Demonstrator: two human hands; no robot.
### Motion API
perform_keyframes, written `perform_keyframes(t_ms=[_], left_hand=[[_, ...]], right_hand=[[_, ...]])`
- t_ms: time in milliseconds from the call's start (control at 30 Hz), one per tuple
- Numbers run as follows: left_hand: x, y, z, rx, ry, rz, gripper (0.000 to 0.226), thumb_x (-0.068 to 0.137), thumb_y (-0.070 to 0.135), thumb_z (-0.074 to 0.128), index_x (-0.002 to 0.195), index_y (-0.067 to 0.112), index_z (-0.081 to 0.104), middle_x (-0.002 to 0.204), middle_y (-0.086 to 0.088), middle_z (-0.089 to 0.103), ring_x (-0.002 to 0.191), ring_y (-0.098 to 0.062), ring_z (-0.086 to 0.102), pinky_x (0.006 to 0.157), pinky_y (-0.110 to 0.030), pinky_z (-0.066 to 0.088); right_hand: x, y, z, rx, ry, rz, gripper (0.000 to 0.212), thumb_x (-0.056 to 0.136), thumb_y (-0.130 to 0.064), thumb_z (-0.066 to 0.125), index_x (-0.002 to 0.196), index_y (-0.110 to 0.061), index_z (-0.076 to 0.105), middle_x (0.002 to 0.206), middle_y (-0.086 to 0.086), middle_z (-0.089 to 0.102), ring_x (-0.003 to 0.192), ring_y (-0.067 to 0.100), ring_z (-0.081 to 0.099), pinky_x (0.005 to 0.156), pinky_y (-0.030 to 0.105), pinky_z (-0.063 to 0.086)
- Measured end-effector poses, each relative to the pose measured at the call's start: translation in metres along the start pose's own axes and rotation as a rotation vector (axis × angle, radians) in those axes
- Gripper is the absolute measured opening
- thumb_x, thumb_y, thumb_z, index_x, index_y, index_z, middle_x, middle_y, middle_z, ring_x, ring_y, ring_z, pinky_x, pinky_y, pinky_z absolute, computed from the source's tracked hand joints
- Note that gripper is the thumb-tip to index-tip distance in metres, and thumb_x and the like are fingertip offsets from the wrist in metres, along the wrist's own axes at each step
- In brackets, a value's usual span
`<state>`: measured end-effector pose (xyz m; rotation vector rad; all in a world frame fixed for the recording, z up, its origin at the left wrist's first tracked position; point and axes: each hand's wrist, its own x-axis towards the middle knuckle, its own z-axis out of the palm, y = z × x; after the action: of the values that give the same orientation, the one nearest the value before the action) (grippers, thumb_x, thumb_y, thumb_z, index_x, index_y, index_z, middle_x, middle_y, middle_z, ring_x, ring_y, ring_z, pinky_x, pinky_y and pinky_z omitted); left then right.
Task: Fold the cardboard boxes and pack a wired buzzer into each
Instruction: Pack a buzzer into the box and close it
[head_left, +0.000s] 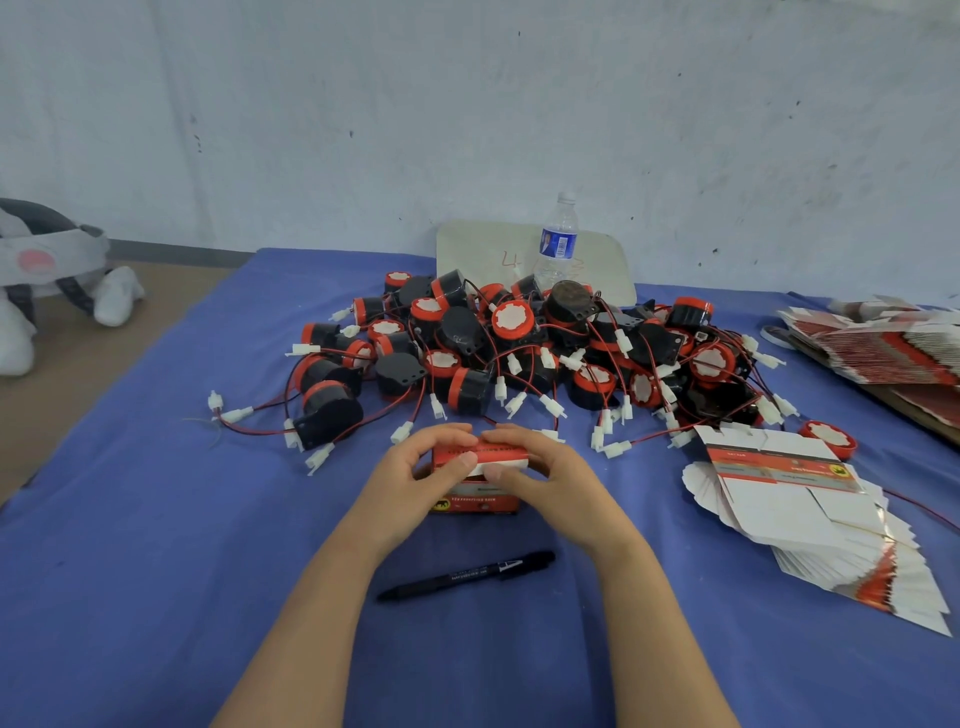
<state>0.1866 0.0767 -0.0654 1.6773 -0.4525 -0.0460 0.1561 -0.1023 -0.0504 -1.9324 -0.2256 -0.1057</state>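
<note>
Both hands meet in the middle, bare forearms reaching forward.

The left hand (415, 470) and right hand (545, 467) curl their fingers (449, 434) over the top of a small cardboard box (475, 500). The thumbs press on its near flap and the fingertips nearly touch. The forearms angle inward from the lower edge.

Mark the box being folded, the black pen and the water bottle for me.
red cardboard box (475, 503): head view, on its lower red front face.
black pen (466, 577): head view, mid-barrel.
water bottle (559, 244): head view, on its blue label.
</note>
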Motion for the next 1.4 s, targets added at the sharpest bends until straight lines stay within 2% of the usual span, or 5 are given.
perform_keyframes(t_ms=[367, 733, 1067, 1233, 1400], left_hand=[[-0.001, -0.001, 0.001, -0.002, 0.006, -0.002, 0.014, 0.09, 0.024, 0.063, 0.101, 0.03, 0.068, 0.12, 0.024, 0.058, 0.112, 0.003, 0.053, 0.093, -0.027, 0.048], [-0.002, 0.002, 0.001, -0.027, -0.023, -0.039, 0.031, 0.091, 0.003, 0.054, 0.1, 0.03, 0.067, 0.121, 0.028, 0.055, 0.109, 0.004, 0.054, 0.084, -0.022, 0.052], [-0.002, 0.002, 0.003, -0.035, -0.036, -0.043, 0.039, 0.091, 0.001, 0.052, 0.1, 0.035, 0.068, 0.125, 0.03, 0.05, 0.107, 0.013, 0.051, 0.084, -0.019, 0.052], [-0.002, 0.005, 0.005, -0.079, -0.017, -0.075, 0.045, 0.089, -0.004, 0.046, 0.096, 0.033, 0.07, 0.126, 0.027, 0.051, 0.111, 0.004, 0.051, 0.091, -0.028, 0.05], [0.0, 0.009, 0.011, -0.229, 0.06, -0.166, 0.052, 0.082, -0.009, 0.038, 0.085, 0.028, 0.075, 0.121, 0.022, 0.058, 0.11, -0.005, 0.055, 0.091, -0.032, 0.05]], right_hand=[[0.0, -0.003, 0.002, 0.077, -0.01, -0.009, 0.028, 0.091, -0.013, 0.063, 0.102, -0.039, 0.066, 0.115, -0.022, 0.057, 0.105, -0.006, 0.054, 0.078, 0.011, 0.048], [0.002, 0.001, 0.001, 0.035, -0.027, 0.04, 0.031, 0.089, -0.019, 0.066, 0.111, -0.04, 0.065, 0.137, -0.013, 0.047, 0.133, 0.006, 0.038, 0.105, 0.034, 0.043], [0.001, -0.001, 0.001, 0.108, -0.029, 0.054, 0.023, 0.092, -0.025, 0.061, 0.106, -0.042, 0.066, 0.126, -0.023, 0.048, 0.131, 0.006, 0.04, 0.097, 0.024, 0.047], [0.001, 0.0, 0.001, 0.08, -0.04, 0.041, 0.03, 0.09, -0.021, 0.065, 0.106, -0.045, 0.066, 0.129, -0.023, 0.047, 0.133, 0.003, 0.038, 0.103, 0.03, 0.044], [0.001, -0.002, 0.001, 0.025, -0.043, 0.032, 0.032, 0.09, -0.02, 0.066, 0.107, -0.047, 0.063, 0.132, -0.019, 0.046, 0.132, 0.003, 0.037, 0.097, 0.021, 0.045]])
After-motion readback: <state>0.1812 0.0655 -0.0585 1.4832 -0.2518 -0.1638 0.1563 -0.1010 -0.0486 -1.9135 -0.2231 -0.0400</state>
